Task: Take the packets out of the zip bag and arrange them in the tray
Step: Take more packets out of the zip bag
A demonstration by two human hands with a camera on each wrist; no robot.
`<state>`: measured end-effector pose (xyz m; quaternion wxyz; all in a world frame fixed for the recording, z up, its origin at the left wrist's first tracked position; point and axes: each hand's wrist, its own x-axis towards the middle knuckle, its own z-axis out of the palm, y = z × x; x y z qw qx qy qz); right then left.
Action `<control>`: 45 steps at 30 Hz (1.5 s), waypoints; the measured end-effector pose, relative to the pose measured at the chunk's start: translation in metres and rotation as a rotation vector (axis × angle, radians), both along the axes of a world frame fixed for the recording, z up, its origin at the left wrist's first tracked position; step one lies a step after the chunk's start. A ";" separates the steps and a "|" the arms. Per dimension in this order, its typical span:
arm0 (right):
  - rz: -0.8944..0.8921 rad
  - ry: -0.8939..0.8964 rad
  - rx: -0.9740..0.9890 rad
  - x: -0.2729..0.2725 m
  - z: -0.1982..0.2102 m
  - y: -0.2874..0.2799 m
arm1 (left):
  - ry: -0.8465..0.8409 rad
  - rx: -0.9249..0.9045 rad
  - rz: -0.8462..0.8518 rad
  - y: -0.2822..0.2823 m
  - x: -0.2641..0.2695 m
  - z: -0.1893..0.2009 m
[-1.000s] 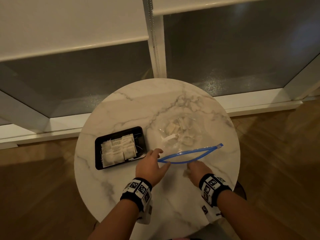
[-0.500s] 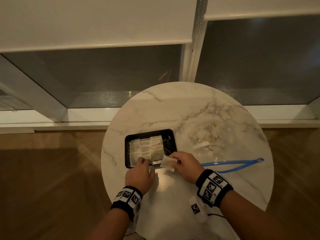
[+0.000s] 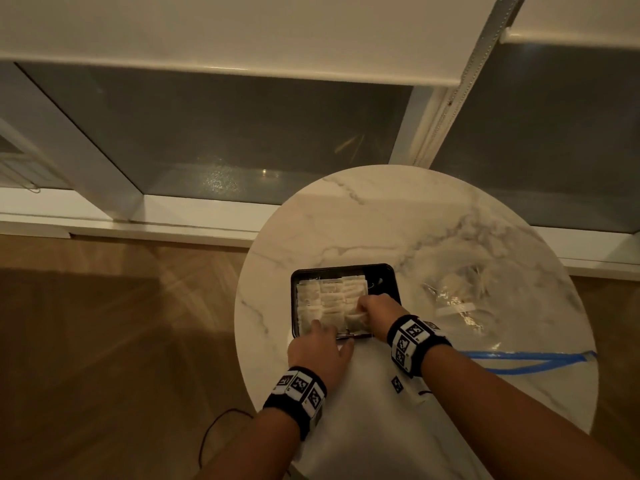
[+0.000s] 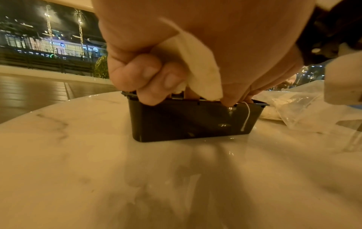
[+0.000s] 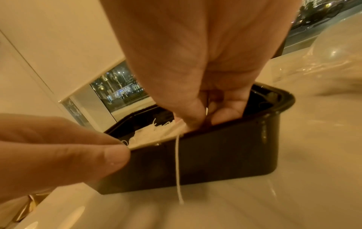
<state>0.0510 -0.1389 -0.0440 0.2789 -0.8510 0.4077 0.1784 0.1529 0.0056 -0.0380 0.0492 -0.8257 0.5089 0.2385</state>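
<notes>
Nearest on the round marble desk [image 3: 381,427], the left hand [image 3: 320,351] lies at the near edge of the black tray [image 3: 346,269]. Its fingers reach over the rim onto the packets; the left wrist view shows them curled there with a pale packet [image 4: 197,68] against the palm, so this grip looks clamped on that packet, though the blur leaves some doubt. Just to its right, the right hand [image 3: 375,311] dips into the tray's near right part, its grip pinched on a packet [image 3: 355,320] being set among the rest. A thin white string [image 5: 177,170] hangs over the tray's near wall [image 5: 215,155] down to the desk.

The tray holds rows of pale packets [image 3: 329,296] laid side by side, filling its left and middle; its far right corner shows bare black.

Further right, well apart from both hands, the clear zip bag [image 3: 460,299] lies flat with its blue zip strip [image 3: 519,356] toward the near side. More packets [image 3: 453,282] sit inside it, blurred.
</notes>
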 end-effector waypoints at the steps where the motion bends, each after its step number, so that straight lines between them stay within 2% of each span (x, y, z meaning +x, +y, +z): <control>1: -0.001 0.010 -0.005 0.002 -0.002 0.000 | -0.005 0.003 -0.006 0.001 0.001 -0.001; 14: -0.107 0.052 -0.046 0.010 -0.015 0.002 | 0.013 0.044 -0.024 0.003 0.005 -0.005; 24: -0.262 -0.059 -0.040 0.003 -0.006 0.005 | 0.029 0.040 -0.004 0.002 0.003 -0.001; 30: -0.408 -0.099 0.038 0.010 -0.010 0.013 | 0.029 0.028 -0.022 -0.002 -0.005 0.002; 38: -0.435 -0.124 -0.001 0.011 -0.021 0.019 | 0.037 0.060 -0.004 -0.002 -0.007 0.001; 42: -0.402 -0.152 -0.029 0.007 -0.017 0.018 | 0.033 0.052 0.011 -0.002 -0.006 0.003; 45: -0.330 -0.081 -0.028 0.006 -0.008 0.019 | 0.038 0.062 0.005 -0.003 -0.005 0.000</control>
